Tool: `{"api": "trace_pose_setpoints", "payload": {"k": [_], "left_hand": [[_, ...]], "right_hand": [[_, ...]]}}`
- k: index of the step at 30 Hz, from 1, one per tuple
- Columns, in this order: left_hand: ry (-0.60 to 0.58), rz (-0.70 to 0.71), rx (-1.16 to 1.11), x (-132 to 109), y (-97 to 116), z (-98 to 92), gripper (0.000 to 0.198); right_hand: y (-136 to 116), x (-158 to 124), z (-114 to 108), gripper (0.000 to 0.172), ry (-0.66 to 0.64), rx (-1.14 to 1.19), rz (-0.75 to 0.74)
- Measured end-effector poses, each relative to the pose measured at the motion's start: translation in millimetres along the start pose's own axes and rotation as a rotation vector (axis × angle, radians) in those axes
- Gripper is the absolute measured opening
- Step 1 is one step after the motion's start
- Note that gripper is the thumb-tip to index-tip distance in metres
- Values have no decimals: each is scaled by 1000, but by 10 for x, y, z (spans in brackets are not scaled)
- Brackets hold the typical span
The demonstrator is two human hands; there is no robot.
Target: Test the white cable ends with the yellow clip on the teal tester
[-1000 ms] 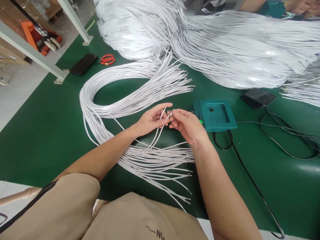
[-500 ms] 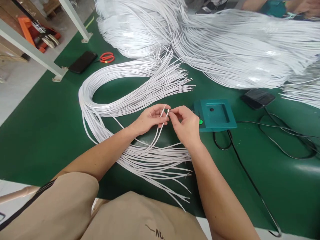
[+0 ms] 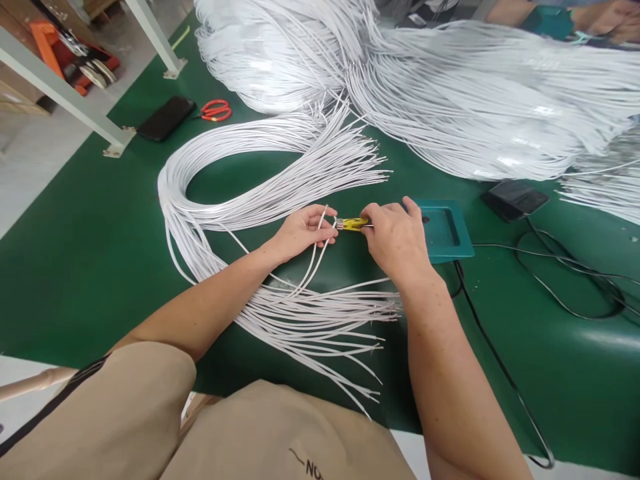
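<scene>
My left hand (image 3: 305, 233) pinches two white cables (image 3: 313, 270) close to their ends, which stick up past the fingertips. In my right hand (image 3: 400, 240) is a small tool with a yellow body (image 3: 353, 224), its metal tip at the cable ends by my left fingertips. A long looped bundle of white cables (image 3: 235, 143) lies behind and left of my hands. The loose ends of more white cables (image 3: 320, 320) fan out below them. Just beyond my right hand sits a teal device (image 3: 450, 230), partly covered by that hand.
A large pile of white cables (image 3: 450, 93) spans the back. Red-handled scissors (image 3: 216, 110) and a black phone-like object (image 3: 166, 119) lie back left. A black box (image 3: 515, 199) and black cords (image 3: 575, 267) are at right. Another person's hand (image 3: 607, 20) shows at top right.
My right hand has moved right from the cable ends and now holds the yellow tool against them. My left hand stays nearly in place with the two cables.
</scene>
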State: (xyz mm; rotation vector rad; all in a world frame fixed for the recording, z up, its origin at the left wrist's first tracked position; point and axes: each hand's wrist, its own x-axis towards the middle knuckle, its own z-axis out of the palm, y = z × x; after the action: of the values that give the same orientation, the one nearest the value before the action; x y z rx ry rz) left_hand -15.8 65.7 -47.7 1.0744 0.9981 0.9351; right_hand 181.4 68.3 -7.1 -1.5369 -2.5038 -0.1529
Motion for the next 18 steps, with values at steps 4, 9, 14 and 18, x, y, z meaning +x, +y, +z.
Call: {"api": "trace_pose_setpoints", "payload": {"k": [4, 9, 14, 18], "left_hand": [[13, 19, 2, 21, -37, 19, 44], [44, 33, 56, 44, -48, 25, 41], [85, 26, 140, 49, -50, 31, 38], [116, 48, 210, 58, -100, 26, 38]], "right_hand": [[-6, 3, -7, 21, -27, -12, -36], [-9, 17, 6, 22, -38, -39, -71], [11, 33, 23, 30, -2, -30, -73], [29, 47, 26, 31, -4, -9, -67]]}}
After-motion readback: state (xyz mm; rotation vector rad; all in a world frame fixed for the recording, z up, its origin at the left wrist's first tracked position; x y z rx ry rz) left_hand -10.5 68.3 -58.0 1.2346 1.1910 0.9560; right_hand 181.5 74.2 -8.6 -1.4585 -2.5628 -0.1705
